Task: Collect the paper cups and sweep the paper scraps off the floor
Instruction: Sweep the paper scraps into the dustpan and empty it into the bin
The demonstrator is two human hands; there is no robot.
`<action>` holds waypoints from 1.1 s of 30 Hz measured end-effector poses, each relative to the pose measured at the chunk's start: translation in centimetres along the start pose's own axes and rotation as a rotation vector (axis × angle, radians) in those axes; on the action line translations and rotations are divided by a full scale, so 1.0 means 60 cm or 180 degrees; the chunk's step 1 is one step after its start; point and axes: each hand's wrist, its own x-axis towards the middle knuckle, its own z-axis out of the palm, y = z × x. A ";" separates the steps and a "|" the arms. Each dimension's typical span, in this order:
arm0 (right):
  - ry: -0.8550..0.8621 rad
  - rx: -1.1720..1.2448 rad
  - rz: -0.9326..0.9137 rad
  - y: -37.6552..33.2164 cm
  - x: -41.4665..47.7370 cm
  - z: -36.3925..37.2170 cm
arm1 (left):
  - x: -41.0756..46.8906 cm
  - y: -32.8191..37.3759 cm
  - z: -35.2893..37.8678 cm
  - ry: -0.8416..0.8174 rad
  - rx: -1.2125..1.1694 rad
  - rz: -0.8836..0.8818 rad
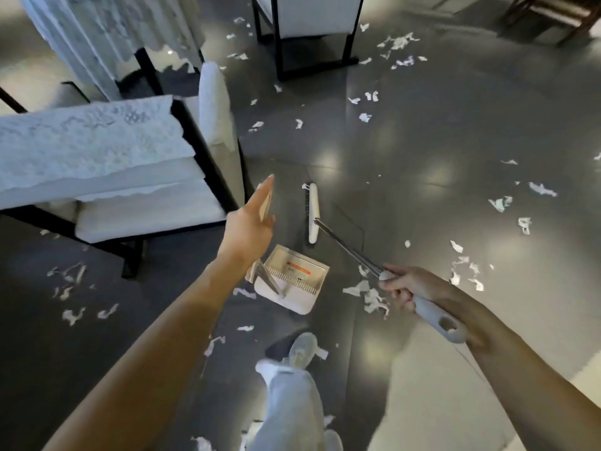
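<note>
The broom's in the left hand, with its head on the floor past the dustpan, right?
Wrong hand: the head view shows the broom in the right hand; its head is on the floor past the dustpan.

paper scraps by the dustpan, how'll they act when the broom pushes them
Probably very light: the paper scraps are thin, torn and crumpled, so they may flutter or scatter. On the glossy floor they should slide easily toward the dustpan.

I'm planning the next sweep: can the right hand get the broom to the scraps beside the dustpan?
Probably yes. The right hand grips the broom, and the scraps lie on open floor right of the dustpan, nothing between.
</note>
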 end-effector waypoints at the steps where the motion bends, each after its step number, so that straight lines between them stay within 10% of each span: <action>1: -0.0042 0.0156 -0.0021 -0.042 0.027 -0.016 | 0.054 0.015 0.011 0.0005 -0.0007 0.0043; 33: 0.0267 0.0568 -0.0600 -1.549 0.733 -0.820 | 1.819 0.740 0.508 -0.0045 0.0127 0.0642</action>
